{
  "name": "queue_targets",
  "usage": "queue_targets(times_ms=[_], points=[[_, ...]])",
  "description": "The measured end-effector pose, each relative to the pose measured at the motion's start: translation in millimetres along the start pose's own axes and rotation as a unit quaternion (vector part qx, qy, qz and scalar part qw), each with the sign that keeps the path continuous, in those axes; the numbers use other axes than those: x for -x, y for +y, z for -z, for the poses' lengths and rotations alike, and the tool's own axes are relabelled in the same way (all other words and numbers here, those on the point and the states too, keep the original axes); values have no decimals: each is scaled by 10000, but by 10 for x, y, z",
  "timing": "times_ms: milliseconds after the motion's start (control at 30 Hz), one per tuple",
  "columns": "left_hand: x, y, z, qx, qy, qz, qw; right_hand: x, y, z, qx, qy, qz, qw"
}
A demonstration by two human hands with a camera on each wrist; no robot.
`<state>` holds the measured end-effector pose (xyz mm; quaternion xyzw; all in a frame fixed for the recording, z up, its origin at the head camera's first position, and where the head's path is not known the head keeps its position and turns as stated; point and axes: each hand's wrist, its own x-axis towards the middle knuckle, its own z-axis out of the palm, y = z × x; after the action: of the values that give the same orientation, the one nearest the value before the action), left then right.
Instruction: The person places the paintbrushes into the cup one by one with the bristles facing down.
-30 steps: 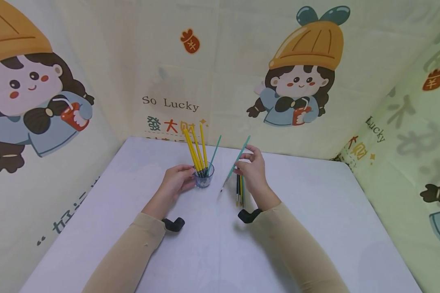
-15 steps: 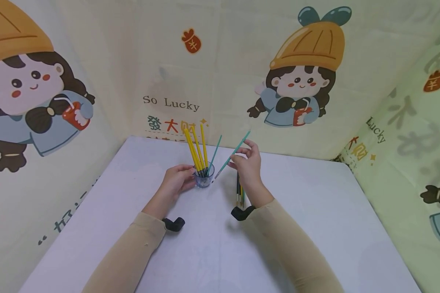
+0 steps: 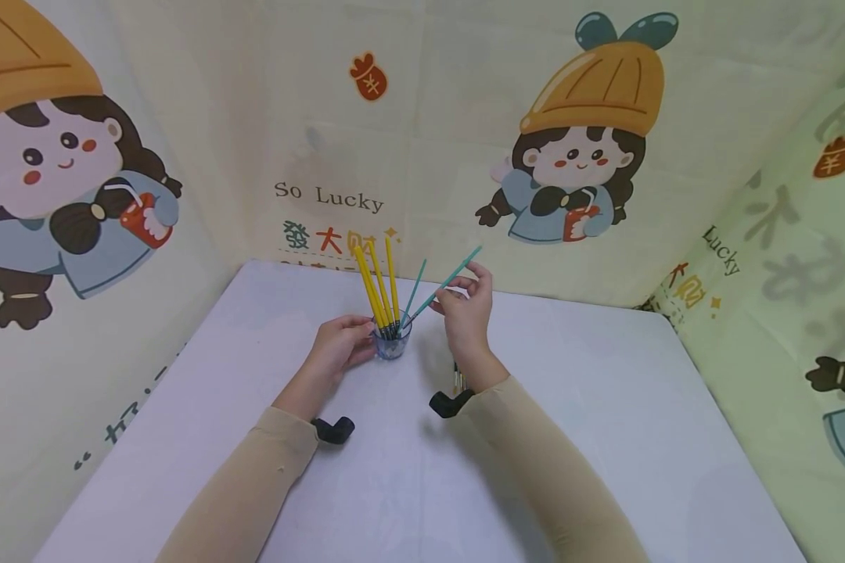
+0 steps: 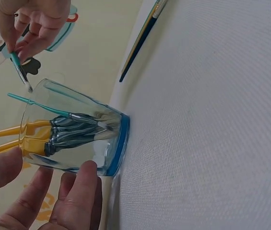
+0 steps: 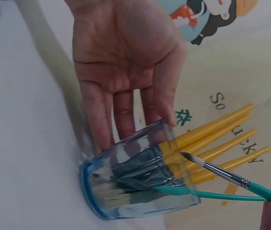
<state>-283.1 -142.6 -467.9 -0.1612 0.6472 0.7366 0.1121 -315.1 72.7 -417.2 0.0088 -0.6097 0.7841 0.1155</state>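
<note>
My left hand (image 3: 334, 350) holds the side of a clear glass cup (image 3: 391, 351) with a blue base. Inside stand several yellow-handled paintbrushes (image 3: 363, 275) and one thin teal paintbrush (image 3: 415, 283), bristles down. My right hand (image 3: 469, 317) pinches a second teal paintbrush (image 3: 456, 274) by its handle, tilted with the bristles low and toward the cup. In the right wrist view, the dark bristle tip of this held teal paintbrush (image 5: 225, 176) overlaps the cup's rim. The left wrist view has its tip just outside the cup mouth.
Several loose paintbrushes (image 3: 457, 380) lie on the white table (image 3: 605, 422) below my right hand, partly hidden by it; in the left wrist view one shows a dark handle (image 4: 140, 45). Cartoon-printed cloth (image 3: 436, 156) walls in the back and sides.
My right hand has moved left, bringing the teal paintbrush from over the loose brushes to the cup's rim and tilting it flatter. My left hand stays at the cup.
</note>
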Motion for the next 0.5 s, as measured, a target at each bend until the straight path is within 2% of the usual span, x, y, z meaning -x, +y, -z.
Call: queue_targets(times_ms=[500], points=[[0, -7, 11, -52, -25, -102, 9999, 29, 298, -90, 779, -373, -181, 9961]])
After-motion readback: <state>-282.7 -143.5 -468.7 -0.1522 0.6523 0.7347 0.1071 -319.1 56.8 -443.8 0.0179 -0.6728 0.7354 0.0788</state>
